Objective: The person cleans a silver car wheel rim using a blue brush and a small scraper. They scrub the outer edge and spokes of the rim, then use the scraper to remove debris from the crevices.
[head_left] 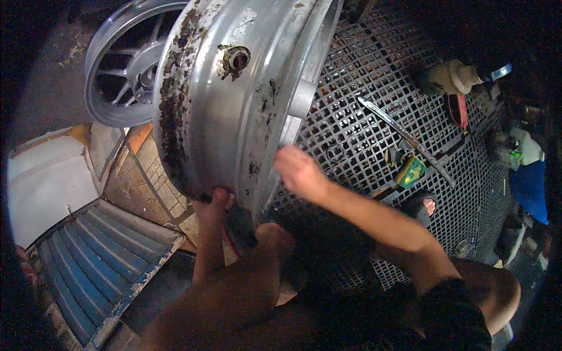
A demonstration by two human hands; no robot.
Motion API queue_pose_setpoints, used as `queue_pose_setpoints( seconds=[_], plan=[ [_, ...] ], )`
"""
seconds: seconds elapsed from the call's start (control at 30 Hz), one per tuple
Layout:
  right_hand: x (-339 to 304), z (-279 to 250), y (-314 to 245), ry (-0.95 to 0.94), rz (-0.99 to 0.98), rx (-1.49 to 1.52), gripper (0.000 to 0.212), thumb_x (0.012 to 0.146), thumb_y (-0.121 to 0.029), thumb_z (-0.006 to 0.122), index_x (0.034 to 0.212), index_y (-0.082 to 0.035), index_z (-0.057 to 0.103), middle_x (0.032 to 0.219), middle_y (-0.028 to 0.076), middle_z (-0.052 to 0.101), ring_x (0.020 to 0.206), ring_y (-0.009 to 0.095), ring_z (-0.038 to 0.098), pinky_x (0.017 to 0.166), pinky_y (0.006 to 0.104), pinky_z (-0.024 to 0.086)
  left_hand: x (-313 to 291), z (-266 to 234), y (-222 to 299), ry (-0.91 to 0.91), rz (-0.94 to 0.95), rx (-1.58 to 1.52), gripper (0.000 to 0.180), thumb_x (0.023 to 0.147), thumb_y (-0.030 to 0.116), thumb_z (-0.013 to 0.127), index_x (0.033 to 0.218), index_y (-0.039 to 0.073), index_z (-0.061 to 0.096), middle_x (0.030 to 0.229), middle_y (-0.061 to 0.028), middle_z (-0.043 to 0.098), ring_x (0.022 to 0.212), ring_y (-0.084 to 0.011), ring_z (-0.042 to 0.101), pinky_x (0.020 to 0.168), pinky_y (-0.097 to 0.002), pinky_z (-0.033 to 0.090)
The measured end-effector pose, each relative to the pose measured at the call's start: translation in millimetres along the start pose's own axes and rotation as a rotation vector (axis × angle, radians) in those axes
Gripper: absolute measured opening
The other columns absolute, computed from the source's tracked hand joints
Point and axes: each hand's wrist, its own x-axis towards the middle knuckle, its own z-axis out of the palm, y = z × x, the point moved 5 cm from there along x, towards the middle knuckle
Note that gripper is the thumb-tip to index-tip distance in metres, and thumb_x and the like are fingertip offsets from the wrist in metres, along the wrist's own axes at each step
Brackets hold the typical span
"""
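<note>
A large silver wheel rim [225,111] stands tilted in front of me. Dark flaking patches run along its left edge, and a crusted valve hole [237,59] shows on its barrel. My left hand [214,205] is closed round the rim's near lower edge, with the thumb on top. At the rim's right edge is my right hand [300,171], its fingers curled and slightly blurred. Whatever it may hold is hidden from this view. My knee [275,237] sits just below the rim.
Behind stands a second spoked wheel rim [96,88]. A long metal bar [404,133] and a green-and-yellow box [410,172] lie on the grid mat [351,76]. Farther right is a beige cylindrical object [453,77]. A ribbed blue panel [99,263] lies at left.
</note>
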Motion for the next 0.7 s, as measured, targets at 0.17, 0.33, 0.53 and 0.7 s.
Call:
queue_pose_setpoints(
  seconds=[0.17,0.33,0.53,0.7],
  plan=[
    [0,-20,24,0.016,0.028,0.034,0.036,0.073,0.013,0.065,0.105,-0.001,0.071,0.105,0.015,0.067,0.103,0.034,0.066,0.092,0.0399,0.055,6,-33,-49,-0.006,-0.065,0.116,0.052,0.082,0.030,0.085,0.117,0.001,0.060,0.101,-0.0079,0.066,0.084,-0.0194,0.064,0.073,-0.0341,0.055],
    [-22,-16,-15,-0.029,-0.039,0.083,0.041,0.071,0.015,0.059,0.107,-0.001,0.071,0.103,0.014,0.066,0.100,0.033,0.065,0.091,0.0421,0.054,8,-23,-38,-0.267,-0.100,-0.213,0.065,0.078,0.044,0.086,0.118,0.000,0.059,0.107,-0.0080,0.064,0.093,-0.0189,0.063,0.074,-0.0344,0.055],
    [-32,-7,-24,0.058,0.188,0.023,0.031,0.078,0.005,0.065,0.107,-0.002,0.071,0.093,0.014,0.059,0.090,0.032,0.061,0.082,0.0426,0.054,2,-21,-78,-0.031,-0.093,-0.016,0.072,0.080,0.038,0.086,0.130,0.000,0.051,0.121,-0.0094,0.059,0.108,-0.0223,0.059,0.084,-0.0367,0.054],
    [-28,-26,-52,0.129,0.120,0.196,0.029,0.081,0.014,0.060,0.103,0.000,0.071,0.106,0.015,0.068,0.097,0.030,0.068,0.085,0.0369,0.056,4,-16,-68,-0.022,-0.094,0.055,0.070,0.082,0.033,0.083,0.135,0.003,0.048,0.126,-0.0082,0.056,0.109,-0.0235,0.058,0.095,-0.0376,0.050]
  ],
)
